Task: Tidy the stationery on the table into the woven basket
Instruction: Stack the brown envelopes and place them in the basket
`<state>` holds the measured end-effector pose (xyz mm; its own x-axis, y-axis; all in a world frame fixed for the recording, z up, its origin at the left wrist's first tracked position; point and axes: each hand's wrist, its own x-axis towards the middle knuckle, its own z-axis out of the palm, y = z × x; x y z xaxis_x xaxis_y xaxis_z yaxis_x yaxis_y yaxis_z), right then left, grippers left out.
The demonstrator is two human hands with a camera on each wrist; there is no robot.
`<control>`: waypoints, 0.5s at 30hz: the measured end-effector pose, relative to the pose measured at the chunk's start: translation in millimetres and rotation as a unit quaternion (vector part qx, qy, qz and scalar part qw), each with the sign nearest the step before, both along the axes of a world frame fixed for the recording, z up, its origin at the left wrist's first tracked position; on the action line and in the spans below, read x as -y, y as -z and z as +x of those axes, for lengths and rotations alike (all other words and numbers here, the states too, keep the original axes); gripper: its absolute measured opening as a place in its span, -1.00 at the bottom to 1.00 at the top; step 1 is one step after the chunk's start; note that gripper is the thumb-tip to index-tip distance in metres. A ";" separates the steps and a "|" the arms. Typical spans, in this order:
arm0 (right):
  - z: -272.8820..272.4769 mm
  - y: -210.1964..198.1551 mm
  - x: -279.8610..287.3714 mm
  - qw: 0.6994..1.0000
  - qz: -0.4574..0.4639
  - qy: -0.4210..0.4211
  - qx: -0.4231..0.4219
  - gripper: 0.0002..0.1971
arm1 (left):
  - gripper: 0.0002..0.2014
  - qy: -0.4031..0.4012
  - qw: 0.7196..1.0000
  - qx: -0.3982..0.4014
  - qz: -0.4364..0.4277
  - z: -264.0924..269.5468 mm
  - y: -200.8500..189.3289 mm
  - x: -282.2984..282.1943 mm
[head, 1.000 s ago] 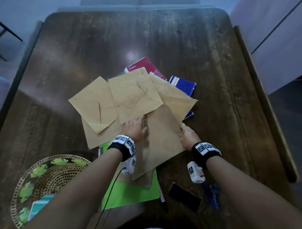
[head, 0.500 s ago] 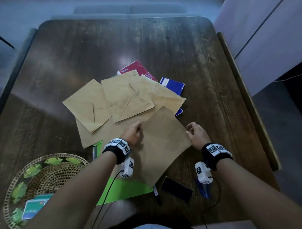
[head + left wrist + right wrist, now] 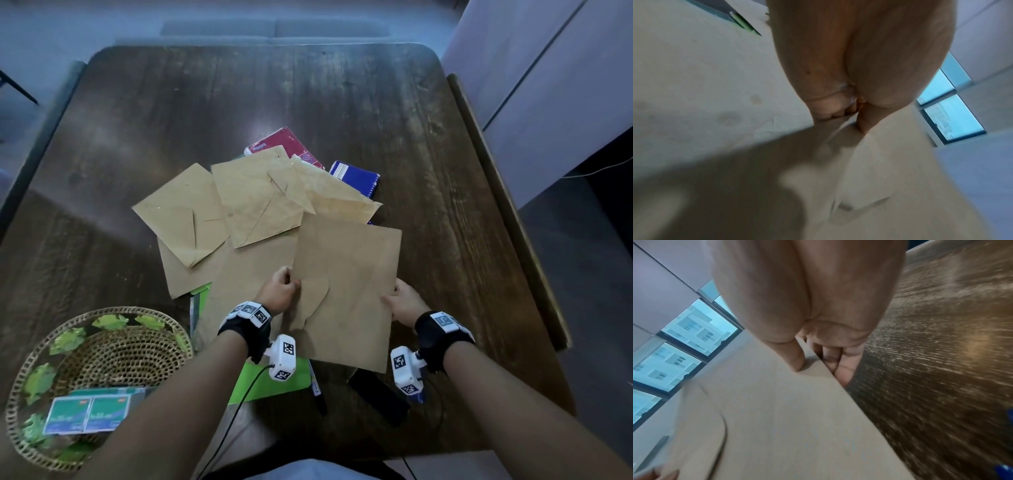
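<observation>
brown envelope (image 3: 346, 291) | long axis pointing away | left hand (image 3: 278, 292), right hand (image 3: 404, 303) fingers pinching side edges

Woven basket (image 3: 99, 356) at near left of table (image 3: 428, 144), cards (image 3: 87, 414) inside. Envelopes (image 3: 257, 205) overlapping mid-table, atop notebooks (image 3: 356, 174) behind. Folder (image 3: 270, 380) under near envelope (image 3: 346, 291), right of basket.
</observation>
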<state>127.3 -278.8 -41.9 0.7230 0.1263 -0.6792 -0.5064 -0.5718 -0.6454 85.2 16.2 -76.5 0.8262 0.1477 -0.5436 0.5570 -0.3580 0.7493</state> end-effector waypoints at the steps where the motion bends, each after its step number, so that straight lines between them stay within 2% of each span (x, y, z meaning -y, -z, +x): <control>1: 1.7 -0.7 2.4 0.999 -0.030 -0.019 0.020 -0.75 | -0.88 0.014 1.000 -0.013 0.010 -3.5 -9.3 6.6; 2: 3.2 -0.3 6.0 0.997 -0.059 -0.031 0.036 -0.77 | -0.83 0.038 0.998 -0.034 0.022 -6.8 -10.1 12.5; 5: 1.0 4.6 21.8 0.988 -0.136 -0.064 0.038 -0.78 | -0.96 0.128 0.987 -0.083 0.059 -23.2 -20.0 38.5; 6: -2.6 7.2 27.8 0.984 -0.158 -0.076 0.025 -0.77 | -0.94 0.145 0.982 -0.097 0.066 -28.9 -16.7 46.4; 11: -28.1 19.9 48.6 0.970 -0.208 -0.116 -0.038 -0.78 | -0.90 0.183 0.961 -0.186 0.091 -50.0 0.9 66.4; 15: -36.4 30.4 52.4 0.963 -0.230 -0.118 -0.075 -0.75 | -0.83 0.200 0.953 -0.196 0.112 -48.7 1.0 67.2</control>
<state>90.9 -331.2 -72.3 0.6009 -0.0643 -0.7967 -0.3944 -0.8908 -0.2256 36.5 -51.0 -77.6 0.5806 0.0129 -0.8141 0.5640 -0.7275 0.3907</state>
